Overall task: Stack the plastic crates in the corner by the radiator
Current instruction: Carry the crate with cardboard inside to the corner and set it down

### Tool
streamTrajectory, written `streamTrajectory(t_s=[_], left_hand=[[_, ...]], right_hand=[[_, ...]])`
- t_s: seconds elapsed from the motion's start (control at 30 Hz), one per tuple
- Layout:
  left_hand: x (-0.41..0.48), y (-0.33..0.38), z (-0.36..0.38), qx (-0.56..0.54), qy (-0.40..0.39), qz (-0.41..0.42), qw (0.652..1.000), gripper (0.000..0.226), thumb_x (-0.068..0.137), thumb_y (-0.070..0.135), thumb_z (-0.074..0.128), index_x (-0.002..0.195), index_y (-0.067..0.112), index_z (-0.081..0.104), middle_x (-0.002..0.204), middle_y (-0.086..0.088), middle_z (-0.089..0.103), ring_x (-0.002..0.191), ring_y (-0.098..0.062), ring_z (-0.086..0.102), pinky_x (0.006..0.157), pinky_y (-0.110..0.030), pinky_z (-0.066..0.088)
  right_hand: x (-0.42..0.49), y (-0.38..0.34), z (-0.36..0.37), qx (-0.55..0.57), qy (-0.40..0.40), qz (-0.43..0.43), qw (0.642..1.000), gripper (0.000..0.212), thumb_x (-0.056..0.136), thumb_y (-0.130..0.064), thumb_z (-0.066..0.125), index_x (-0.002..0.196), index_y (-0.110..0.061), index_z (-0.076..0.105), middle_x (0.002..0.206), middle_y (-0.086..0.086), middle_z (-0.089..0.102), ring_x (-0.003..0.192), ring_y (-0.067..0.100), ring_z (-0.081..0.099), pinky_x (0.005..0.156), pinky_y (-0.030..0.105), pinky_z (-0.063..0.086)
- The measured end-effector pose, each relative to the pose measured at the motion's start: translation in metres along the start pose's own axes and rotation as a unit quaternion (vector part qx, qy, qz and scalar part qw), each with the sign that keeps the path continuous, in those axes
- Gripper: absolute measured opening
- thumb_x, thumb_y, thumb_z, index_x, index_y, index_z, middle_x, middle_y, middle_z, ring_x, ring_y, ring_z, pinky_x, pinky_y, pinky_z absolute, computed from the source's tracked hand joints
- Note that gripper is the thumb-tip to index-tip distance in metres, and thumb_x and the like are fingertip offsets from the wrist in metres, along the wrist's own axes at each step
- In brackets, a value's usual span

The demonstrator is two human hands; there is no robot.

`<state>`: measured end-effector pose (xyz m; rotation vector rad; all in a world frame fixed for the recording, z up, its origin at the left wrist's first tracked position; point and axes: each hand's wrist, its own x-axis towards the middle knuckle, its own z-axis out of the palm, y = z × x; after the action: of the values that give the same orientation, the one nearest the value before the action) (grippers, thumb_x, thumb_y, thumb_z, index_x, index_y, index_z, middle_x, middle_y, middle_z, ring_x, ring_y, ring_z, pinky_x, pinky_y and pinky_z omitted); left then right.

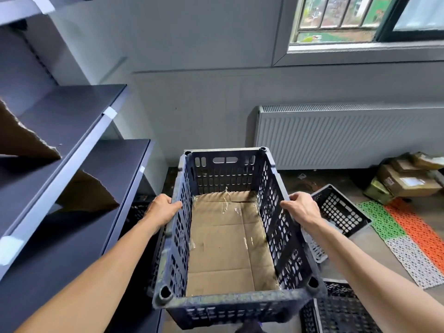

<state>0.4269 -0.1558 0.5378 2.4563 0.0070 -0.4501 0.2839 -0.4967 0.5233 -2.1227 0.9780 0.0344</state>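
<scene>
A dark blue perforated plastic crate (223, 174) fills the middle of the view, its floor lined with taped brown cardboard (228, 243). My left hand (163, 209) grips the crate's left long rim and my right hand (301, 207) grips its right long rim. The crate is held above the floor in front of the corner, left of the white radiator (348, 138). Another dark crate (341, 212) lies tilted on the floor to the right. A third dark crate (336, 308) sits at the lower right, partly hidden by the held one.
Dark shelves (79, 121) with torn cardboard pieces (86, 193) stand close on the left. Cardboard boxes (406, 179) are piled under the radiator's right end. Green, orange and white perforated mats (408, 236) lie on the floor at right. A window is above the radiator.
</scene>
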Motion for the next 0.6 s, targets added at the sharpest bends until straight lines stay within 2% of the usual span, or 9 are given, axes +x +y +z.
streamTrajectory(t_s=[0.2,0.3,0.43,0.6], left_hand=[[0.031,0.042,0.009,0.013,0.023,-0.043,0.999,0.041,0.083,0.028,0.064,0.058,0.021,0.033,0.063,-0.006,0.038,0.057,-0.018,0.038,0.056,-0.029,0.024],[0.045,0.058,0.014,0.024,0.024,-0.065,0.997,0.043,0.083,0.025,0.065,0.059,0.020,0.029,0.058,-0.002,0.031,0.052,-0.018,0.032,0.053,-0.029,0.021],[0.073,0.074,0.020,0.035,0.024,-0.072,0.996,0.042,0.082,0.026,0.066,0.060,0.019,0.030,0.062,-0.004,0.036,0.053,-0.019,0.036,0.053,-0.029,0.024],[0.110,0.097,0.024,0.051,0.025,-0.064,0.996,0.044,0.085,0.024,0.065,0.056,0.018,0.032,0.054,0.000,0.032,0.047,-0.018,0.032,0.048,-0.028,0.020]], right_hand=[[0.068,-0.023,-0.023,-0.010,-0.024,-0.034,0.999,0.020,0.078,-0.029,0.067,0.093,-0.018,0.072,0.085,0.007,0.073,0.083,0.026,0.067,0.067,0.030,0.046],[0.088,-0.032,-0.028,-0.004,-0.026,-0.047,0.999,0.015,0.080,-0.025,0.066,0.091,-0.017,0.073,0.079,0.005,0.073,0.076,0.023,0.067,0.067,0.031,0.050],[0.115,-0.039,-0.031,0.000,-0.021,-0.039,0.999,0.020,0.078,-0.027,0.065,0.093,-0.019,0.073,0.079,0.002,0.072,0.074,0.019,0.067,0.061,0.027,0.045],[0.146,-0.055,-0.031,0.009,-0.014,-0.018,1.000,0.021,0.076,-0.025,0.062,0.092,-0.020,0.074,0.082,0.003,0.074,0.080,0.022,0.069,0.074,0.033,0.056]])
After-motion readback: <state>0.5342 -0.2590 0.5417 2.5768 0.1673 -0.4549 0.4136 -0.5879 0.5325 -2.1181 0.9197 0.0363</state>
